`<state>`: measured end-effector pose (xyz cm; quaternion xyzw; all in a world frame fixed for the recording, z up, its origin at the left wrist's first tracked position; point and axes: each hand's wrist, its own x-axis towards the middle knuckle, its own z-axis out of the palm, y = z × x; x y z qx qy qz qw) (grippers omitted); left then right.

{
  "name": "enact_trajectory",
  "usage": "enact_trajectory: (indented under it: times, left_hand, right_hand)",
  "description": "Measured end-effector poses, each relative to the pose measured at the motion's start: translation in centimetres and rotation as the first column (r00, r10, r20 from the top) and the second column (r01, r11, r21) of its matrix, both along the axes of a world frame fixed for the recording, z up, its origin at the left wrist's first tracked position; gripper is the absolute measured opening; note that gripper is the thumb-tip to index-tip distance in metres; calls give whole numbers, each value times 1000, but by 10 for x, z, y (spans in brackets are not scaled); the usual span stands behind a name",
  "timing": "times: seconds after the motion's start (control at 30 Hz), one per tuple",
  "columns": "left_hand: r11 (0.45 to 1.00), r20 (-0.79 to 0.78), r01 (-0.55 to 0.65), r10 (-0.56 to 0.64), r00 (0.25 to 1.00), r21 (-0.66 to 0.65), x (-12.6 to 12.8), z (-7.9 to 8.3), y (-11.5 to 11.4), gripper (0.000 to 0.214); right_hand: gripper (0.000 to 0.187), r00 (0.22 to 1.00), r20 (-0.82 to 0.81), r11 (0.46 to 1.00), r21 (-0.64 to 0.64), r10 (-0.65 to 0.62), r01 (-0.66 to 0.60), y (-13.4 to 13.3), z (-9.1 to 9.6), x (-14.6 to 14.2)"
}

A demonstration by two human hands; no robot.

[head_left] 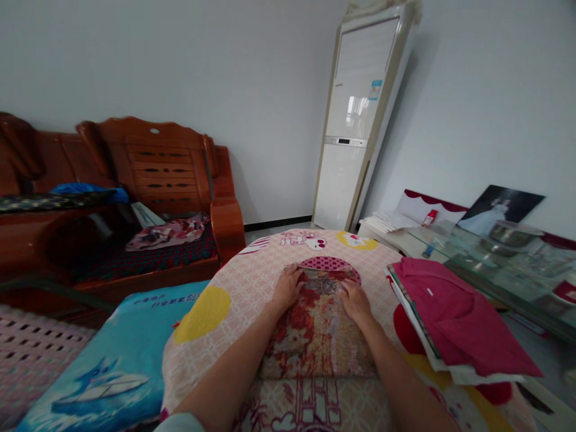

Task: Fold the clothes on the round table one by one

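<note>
Lying flat on the covered surface, the patterned cloth looks light, soft and limp, best taken by its far corners. Near them the left hand and right hand rest, fingers loosely bent; whether either pinches it, I can't tell.

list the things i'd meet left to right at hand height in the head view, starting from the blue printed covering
Blue printed covering → left hand → folded patterned cloth → right hand → folded pink fabric
</note>
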<state>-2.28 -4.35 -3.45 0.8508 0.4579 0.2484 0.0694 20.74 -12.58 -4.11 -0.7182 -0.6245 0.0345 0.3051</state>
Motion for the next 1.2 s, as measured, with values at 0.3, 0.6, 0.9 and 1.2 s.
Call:
enact_trajectory:
  times: [0.3,0.6,0.9,1.2]
  left_hand:
    - [924,-46,-315,313,949,-219,-11,12,46,43]
    - [813,63,-303,382,922,-498,-12,23,75,22]
    - [863,429,-67,315,847,-502,-14,27,55,32]
    - [847,637,336,4,771,-411,-54,74,-22,39]
  right_hand:
    - [31,877,-362,948,-91,-317,305,47,11,30]
    - [7,660,-654,927,-216,-370,306,69,10,38]
    - [17,387,-891,964,-165,-235,207,40,36,26]
    - [28,283,-959,1000,16,20,-17,-44,71,32]
